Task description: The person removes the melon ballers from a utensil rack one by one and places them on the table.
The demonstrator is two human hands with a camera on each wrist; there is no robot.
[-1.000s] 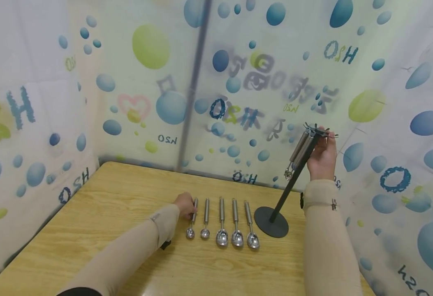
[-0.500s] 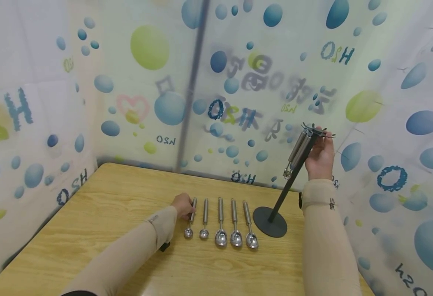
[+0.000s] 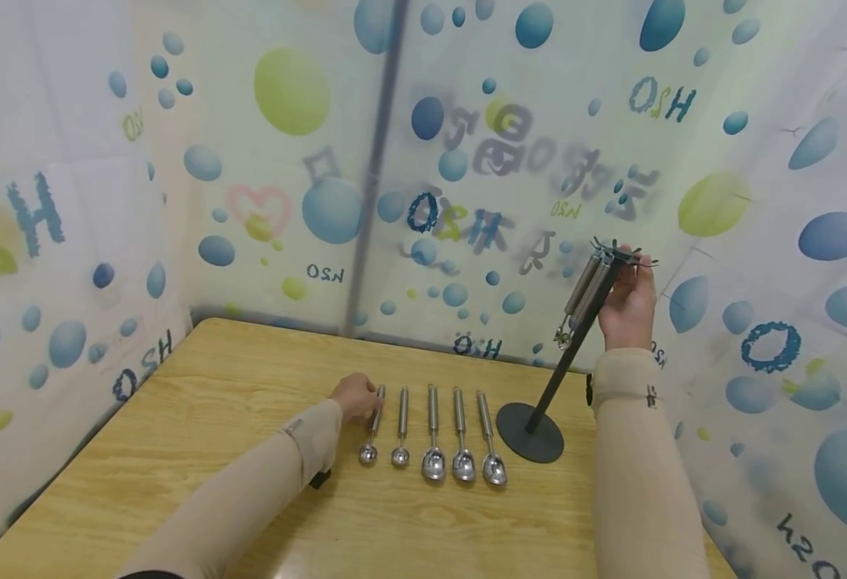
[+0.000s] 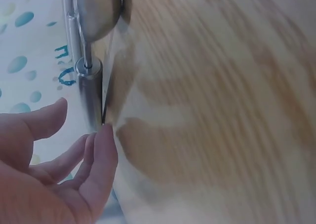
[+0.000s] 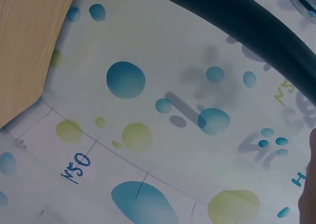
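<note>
In the head view my left hand (image 3: 355, 396) is at the handle of the leftmost small round metal scoop (image 3: 368, 454). The left wrist view has the thumb apart from the fingers, and the fingertips beside the lower end of the scoop's handle (image 4: 90, 93). My right hand (image 3: 627, 310) grips the hooked top of a dark utensil stand (image 3: 568, 366); part of the fingers is hidden behind it. Slim metal-handled utensils (image 3: 581, 293) hang from the hooks on the stand's left side. Only the dark post (image 5: 237, 21) and a sliver of that hand appear in the right wrist view.
Beside the leftmost scoop lie another small scoop (image 3: 400, 456) and three larger oval ones (image 3: 433, 464), in a row on the wooden table (image 3: 264, 362). The stand's round base (image 3: 530, 438) is to their right. Patterned curtains (image 3: 264, 265) enclose the table's back and sides.
My left hand has shifted slightly left and up along the leftmost scoop's handle, its fingers drawing back from it. The right hand stays at the top of the stand.
</note>
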